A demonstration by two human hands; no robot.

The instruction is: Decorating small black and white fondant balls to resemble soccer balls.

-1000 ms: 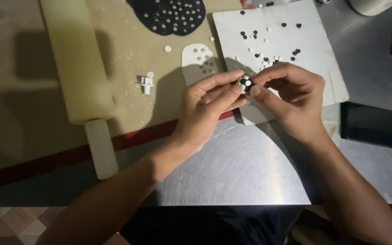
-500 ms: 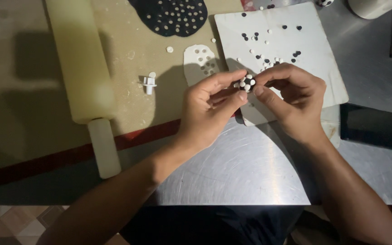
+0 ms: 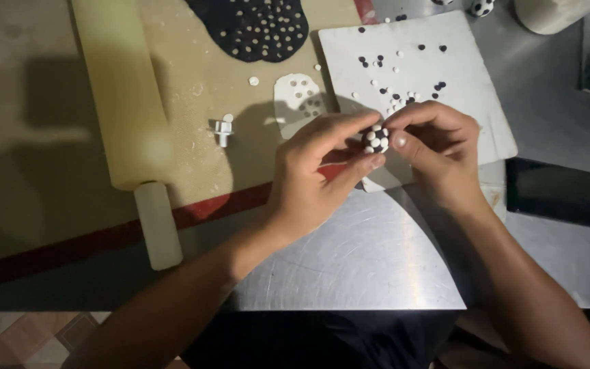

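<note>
A small black ball with white dots is pinched between the fingertips of both hands above the near edge of a white board. My left hand grips it from the left with thumb and forefinger. My right hand touches it from the right, fingers curled over it. Several tiny black and white discs lie scattered on the board just behind the hands.
A large cream rolling pin lies on a tan mat with a red edge. A black rolled sheet with punched holes, a small white sheet and a little white cutter sit on it. The table is steel.
Both hands have kept the ball between them and shifted slightly; the fingers have turned the ball a little.
</note>
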